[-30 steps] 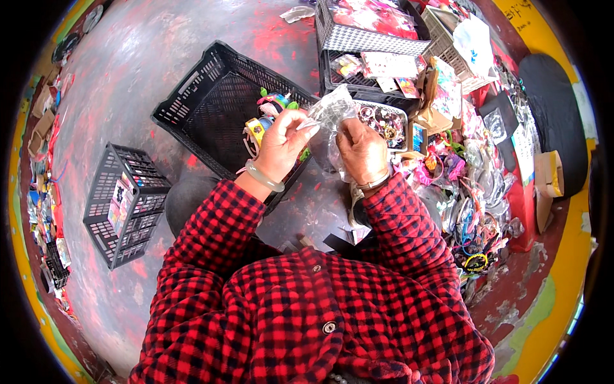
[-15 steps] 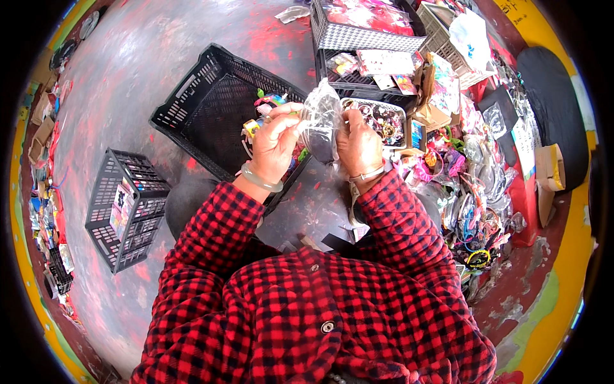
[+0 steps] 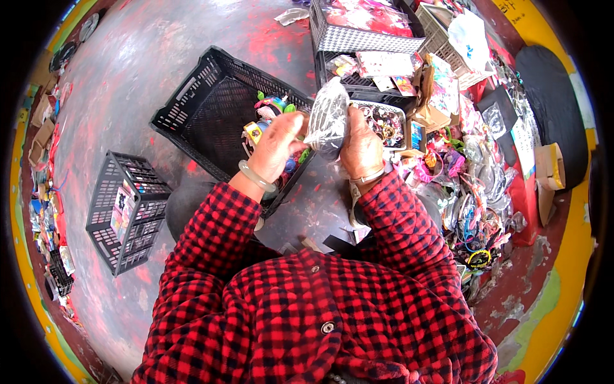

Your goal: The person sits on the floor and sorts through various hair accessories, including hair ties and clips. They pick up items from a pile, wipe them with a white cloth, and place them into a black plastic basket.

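A clear plastic bag (image 3: pixel 328 114), crinkled and with a dark shape showing at its lower part, stands upright in front of me. My right hand (image 3: pixel 362 146) is closed on the bag's right side, thumb up along its edge. Just left of the bag is my left hand (image 3: pixel 275 146), with thumb and bent fingers parted and nothing visible between them; some fingertips are partly hidden beside the bag. Beyond that hand lies a large black crate (image 3: pixel 185 96), tilted and holding colourful small toys (image 3: pixel 272 105) at its right end.
A smaller black crate (image 3: pixel 137 211) stands on the floor at left. To the right, a white tray (image 3: pixel 401 131) holds dark hair ties, beside a heap of bagged hair accessories (image 3: pixel 470 211). Stacked baskets (image 3: pixel 368 41) rise at the far right, near a black stool seat (image 3: pixel 553 115).
The bag has moved slightly right and turned, now looking fuller. My left hand has drawn off its left edge and lowered a little. My right hand keeps its grip.
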`<state>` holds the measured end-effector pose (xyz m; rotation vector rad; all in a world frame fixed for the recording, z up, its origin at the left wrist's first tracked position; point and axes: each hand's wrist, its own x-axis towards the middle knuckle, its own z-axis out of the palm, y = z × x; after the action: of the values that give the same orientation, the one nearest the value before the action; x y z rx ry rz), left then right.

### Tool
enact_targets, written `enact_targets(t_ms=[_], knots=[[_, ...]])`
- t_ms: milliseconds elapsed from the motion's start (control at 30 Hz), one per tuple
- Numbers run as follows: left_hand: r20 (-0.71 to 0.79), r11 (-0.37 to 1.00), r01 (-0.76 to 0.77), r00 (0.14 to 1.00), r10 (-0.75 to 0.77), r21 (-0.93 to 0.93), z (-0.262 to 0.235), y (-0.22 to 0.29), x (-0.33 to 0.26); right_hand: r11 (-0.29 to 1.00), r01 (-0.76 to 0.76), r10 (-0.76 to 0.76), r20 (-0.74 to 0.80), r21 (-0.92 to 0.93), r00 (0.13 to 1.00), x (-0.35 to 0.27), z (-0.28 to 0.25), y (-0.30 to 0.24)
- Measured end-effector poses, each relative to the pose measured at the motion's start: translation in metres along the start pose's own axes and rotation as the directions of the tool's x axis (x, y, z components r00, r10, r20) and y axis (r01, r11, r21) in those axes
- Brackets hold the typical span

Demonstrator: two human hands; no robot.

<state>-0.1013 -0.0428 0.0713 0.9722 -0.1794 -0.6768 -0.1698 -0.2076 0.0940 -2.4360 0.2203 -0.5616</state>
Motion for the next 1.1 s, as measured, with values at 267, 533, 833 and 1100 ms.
enact_targets(t_ms=[267, 533, 833, 1100], knots=[[0.247, 0.991, 0.082, 0.963, -0.107, 0.110, 0.010, -0.001, -0.002, 0.997, 0.074, -0.074, 0.167, 0.007, 0.983, -0.002, 0.005, 0.001], [0.142, 0.902, -0.189, 0.979, 0.144, 0.387, -0.002, -0.015, 0.007, 0.983, 0.135, -0.168, 0.298, 0.128, 0.939, -0.004, 0.017, 0.011], [0.123, 0.114, -0.198, 0.873, 0.472, 0.973, 0.000, -0.006, 0.000, 0.988, 0.115, -0.120, 0.048, 0.104, 0.992, -0.001, 0.011, 0.009], [0.282, -0.186, -0.224, 0.869, 0.406, 0.957, 0.011, -0.006, -0.008, 0.994, 0.008, -0.023, 0.140, 0.109, 0.990, -0.003, 0.004, -0.014]])
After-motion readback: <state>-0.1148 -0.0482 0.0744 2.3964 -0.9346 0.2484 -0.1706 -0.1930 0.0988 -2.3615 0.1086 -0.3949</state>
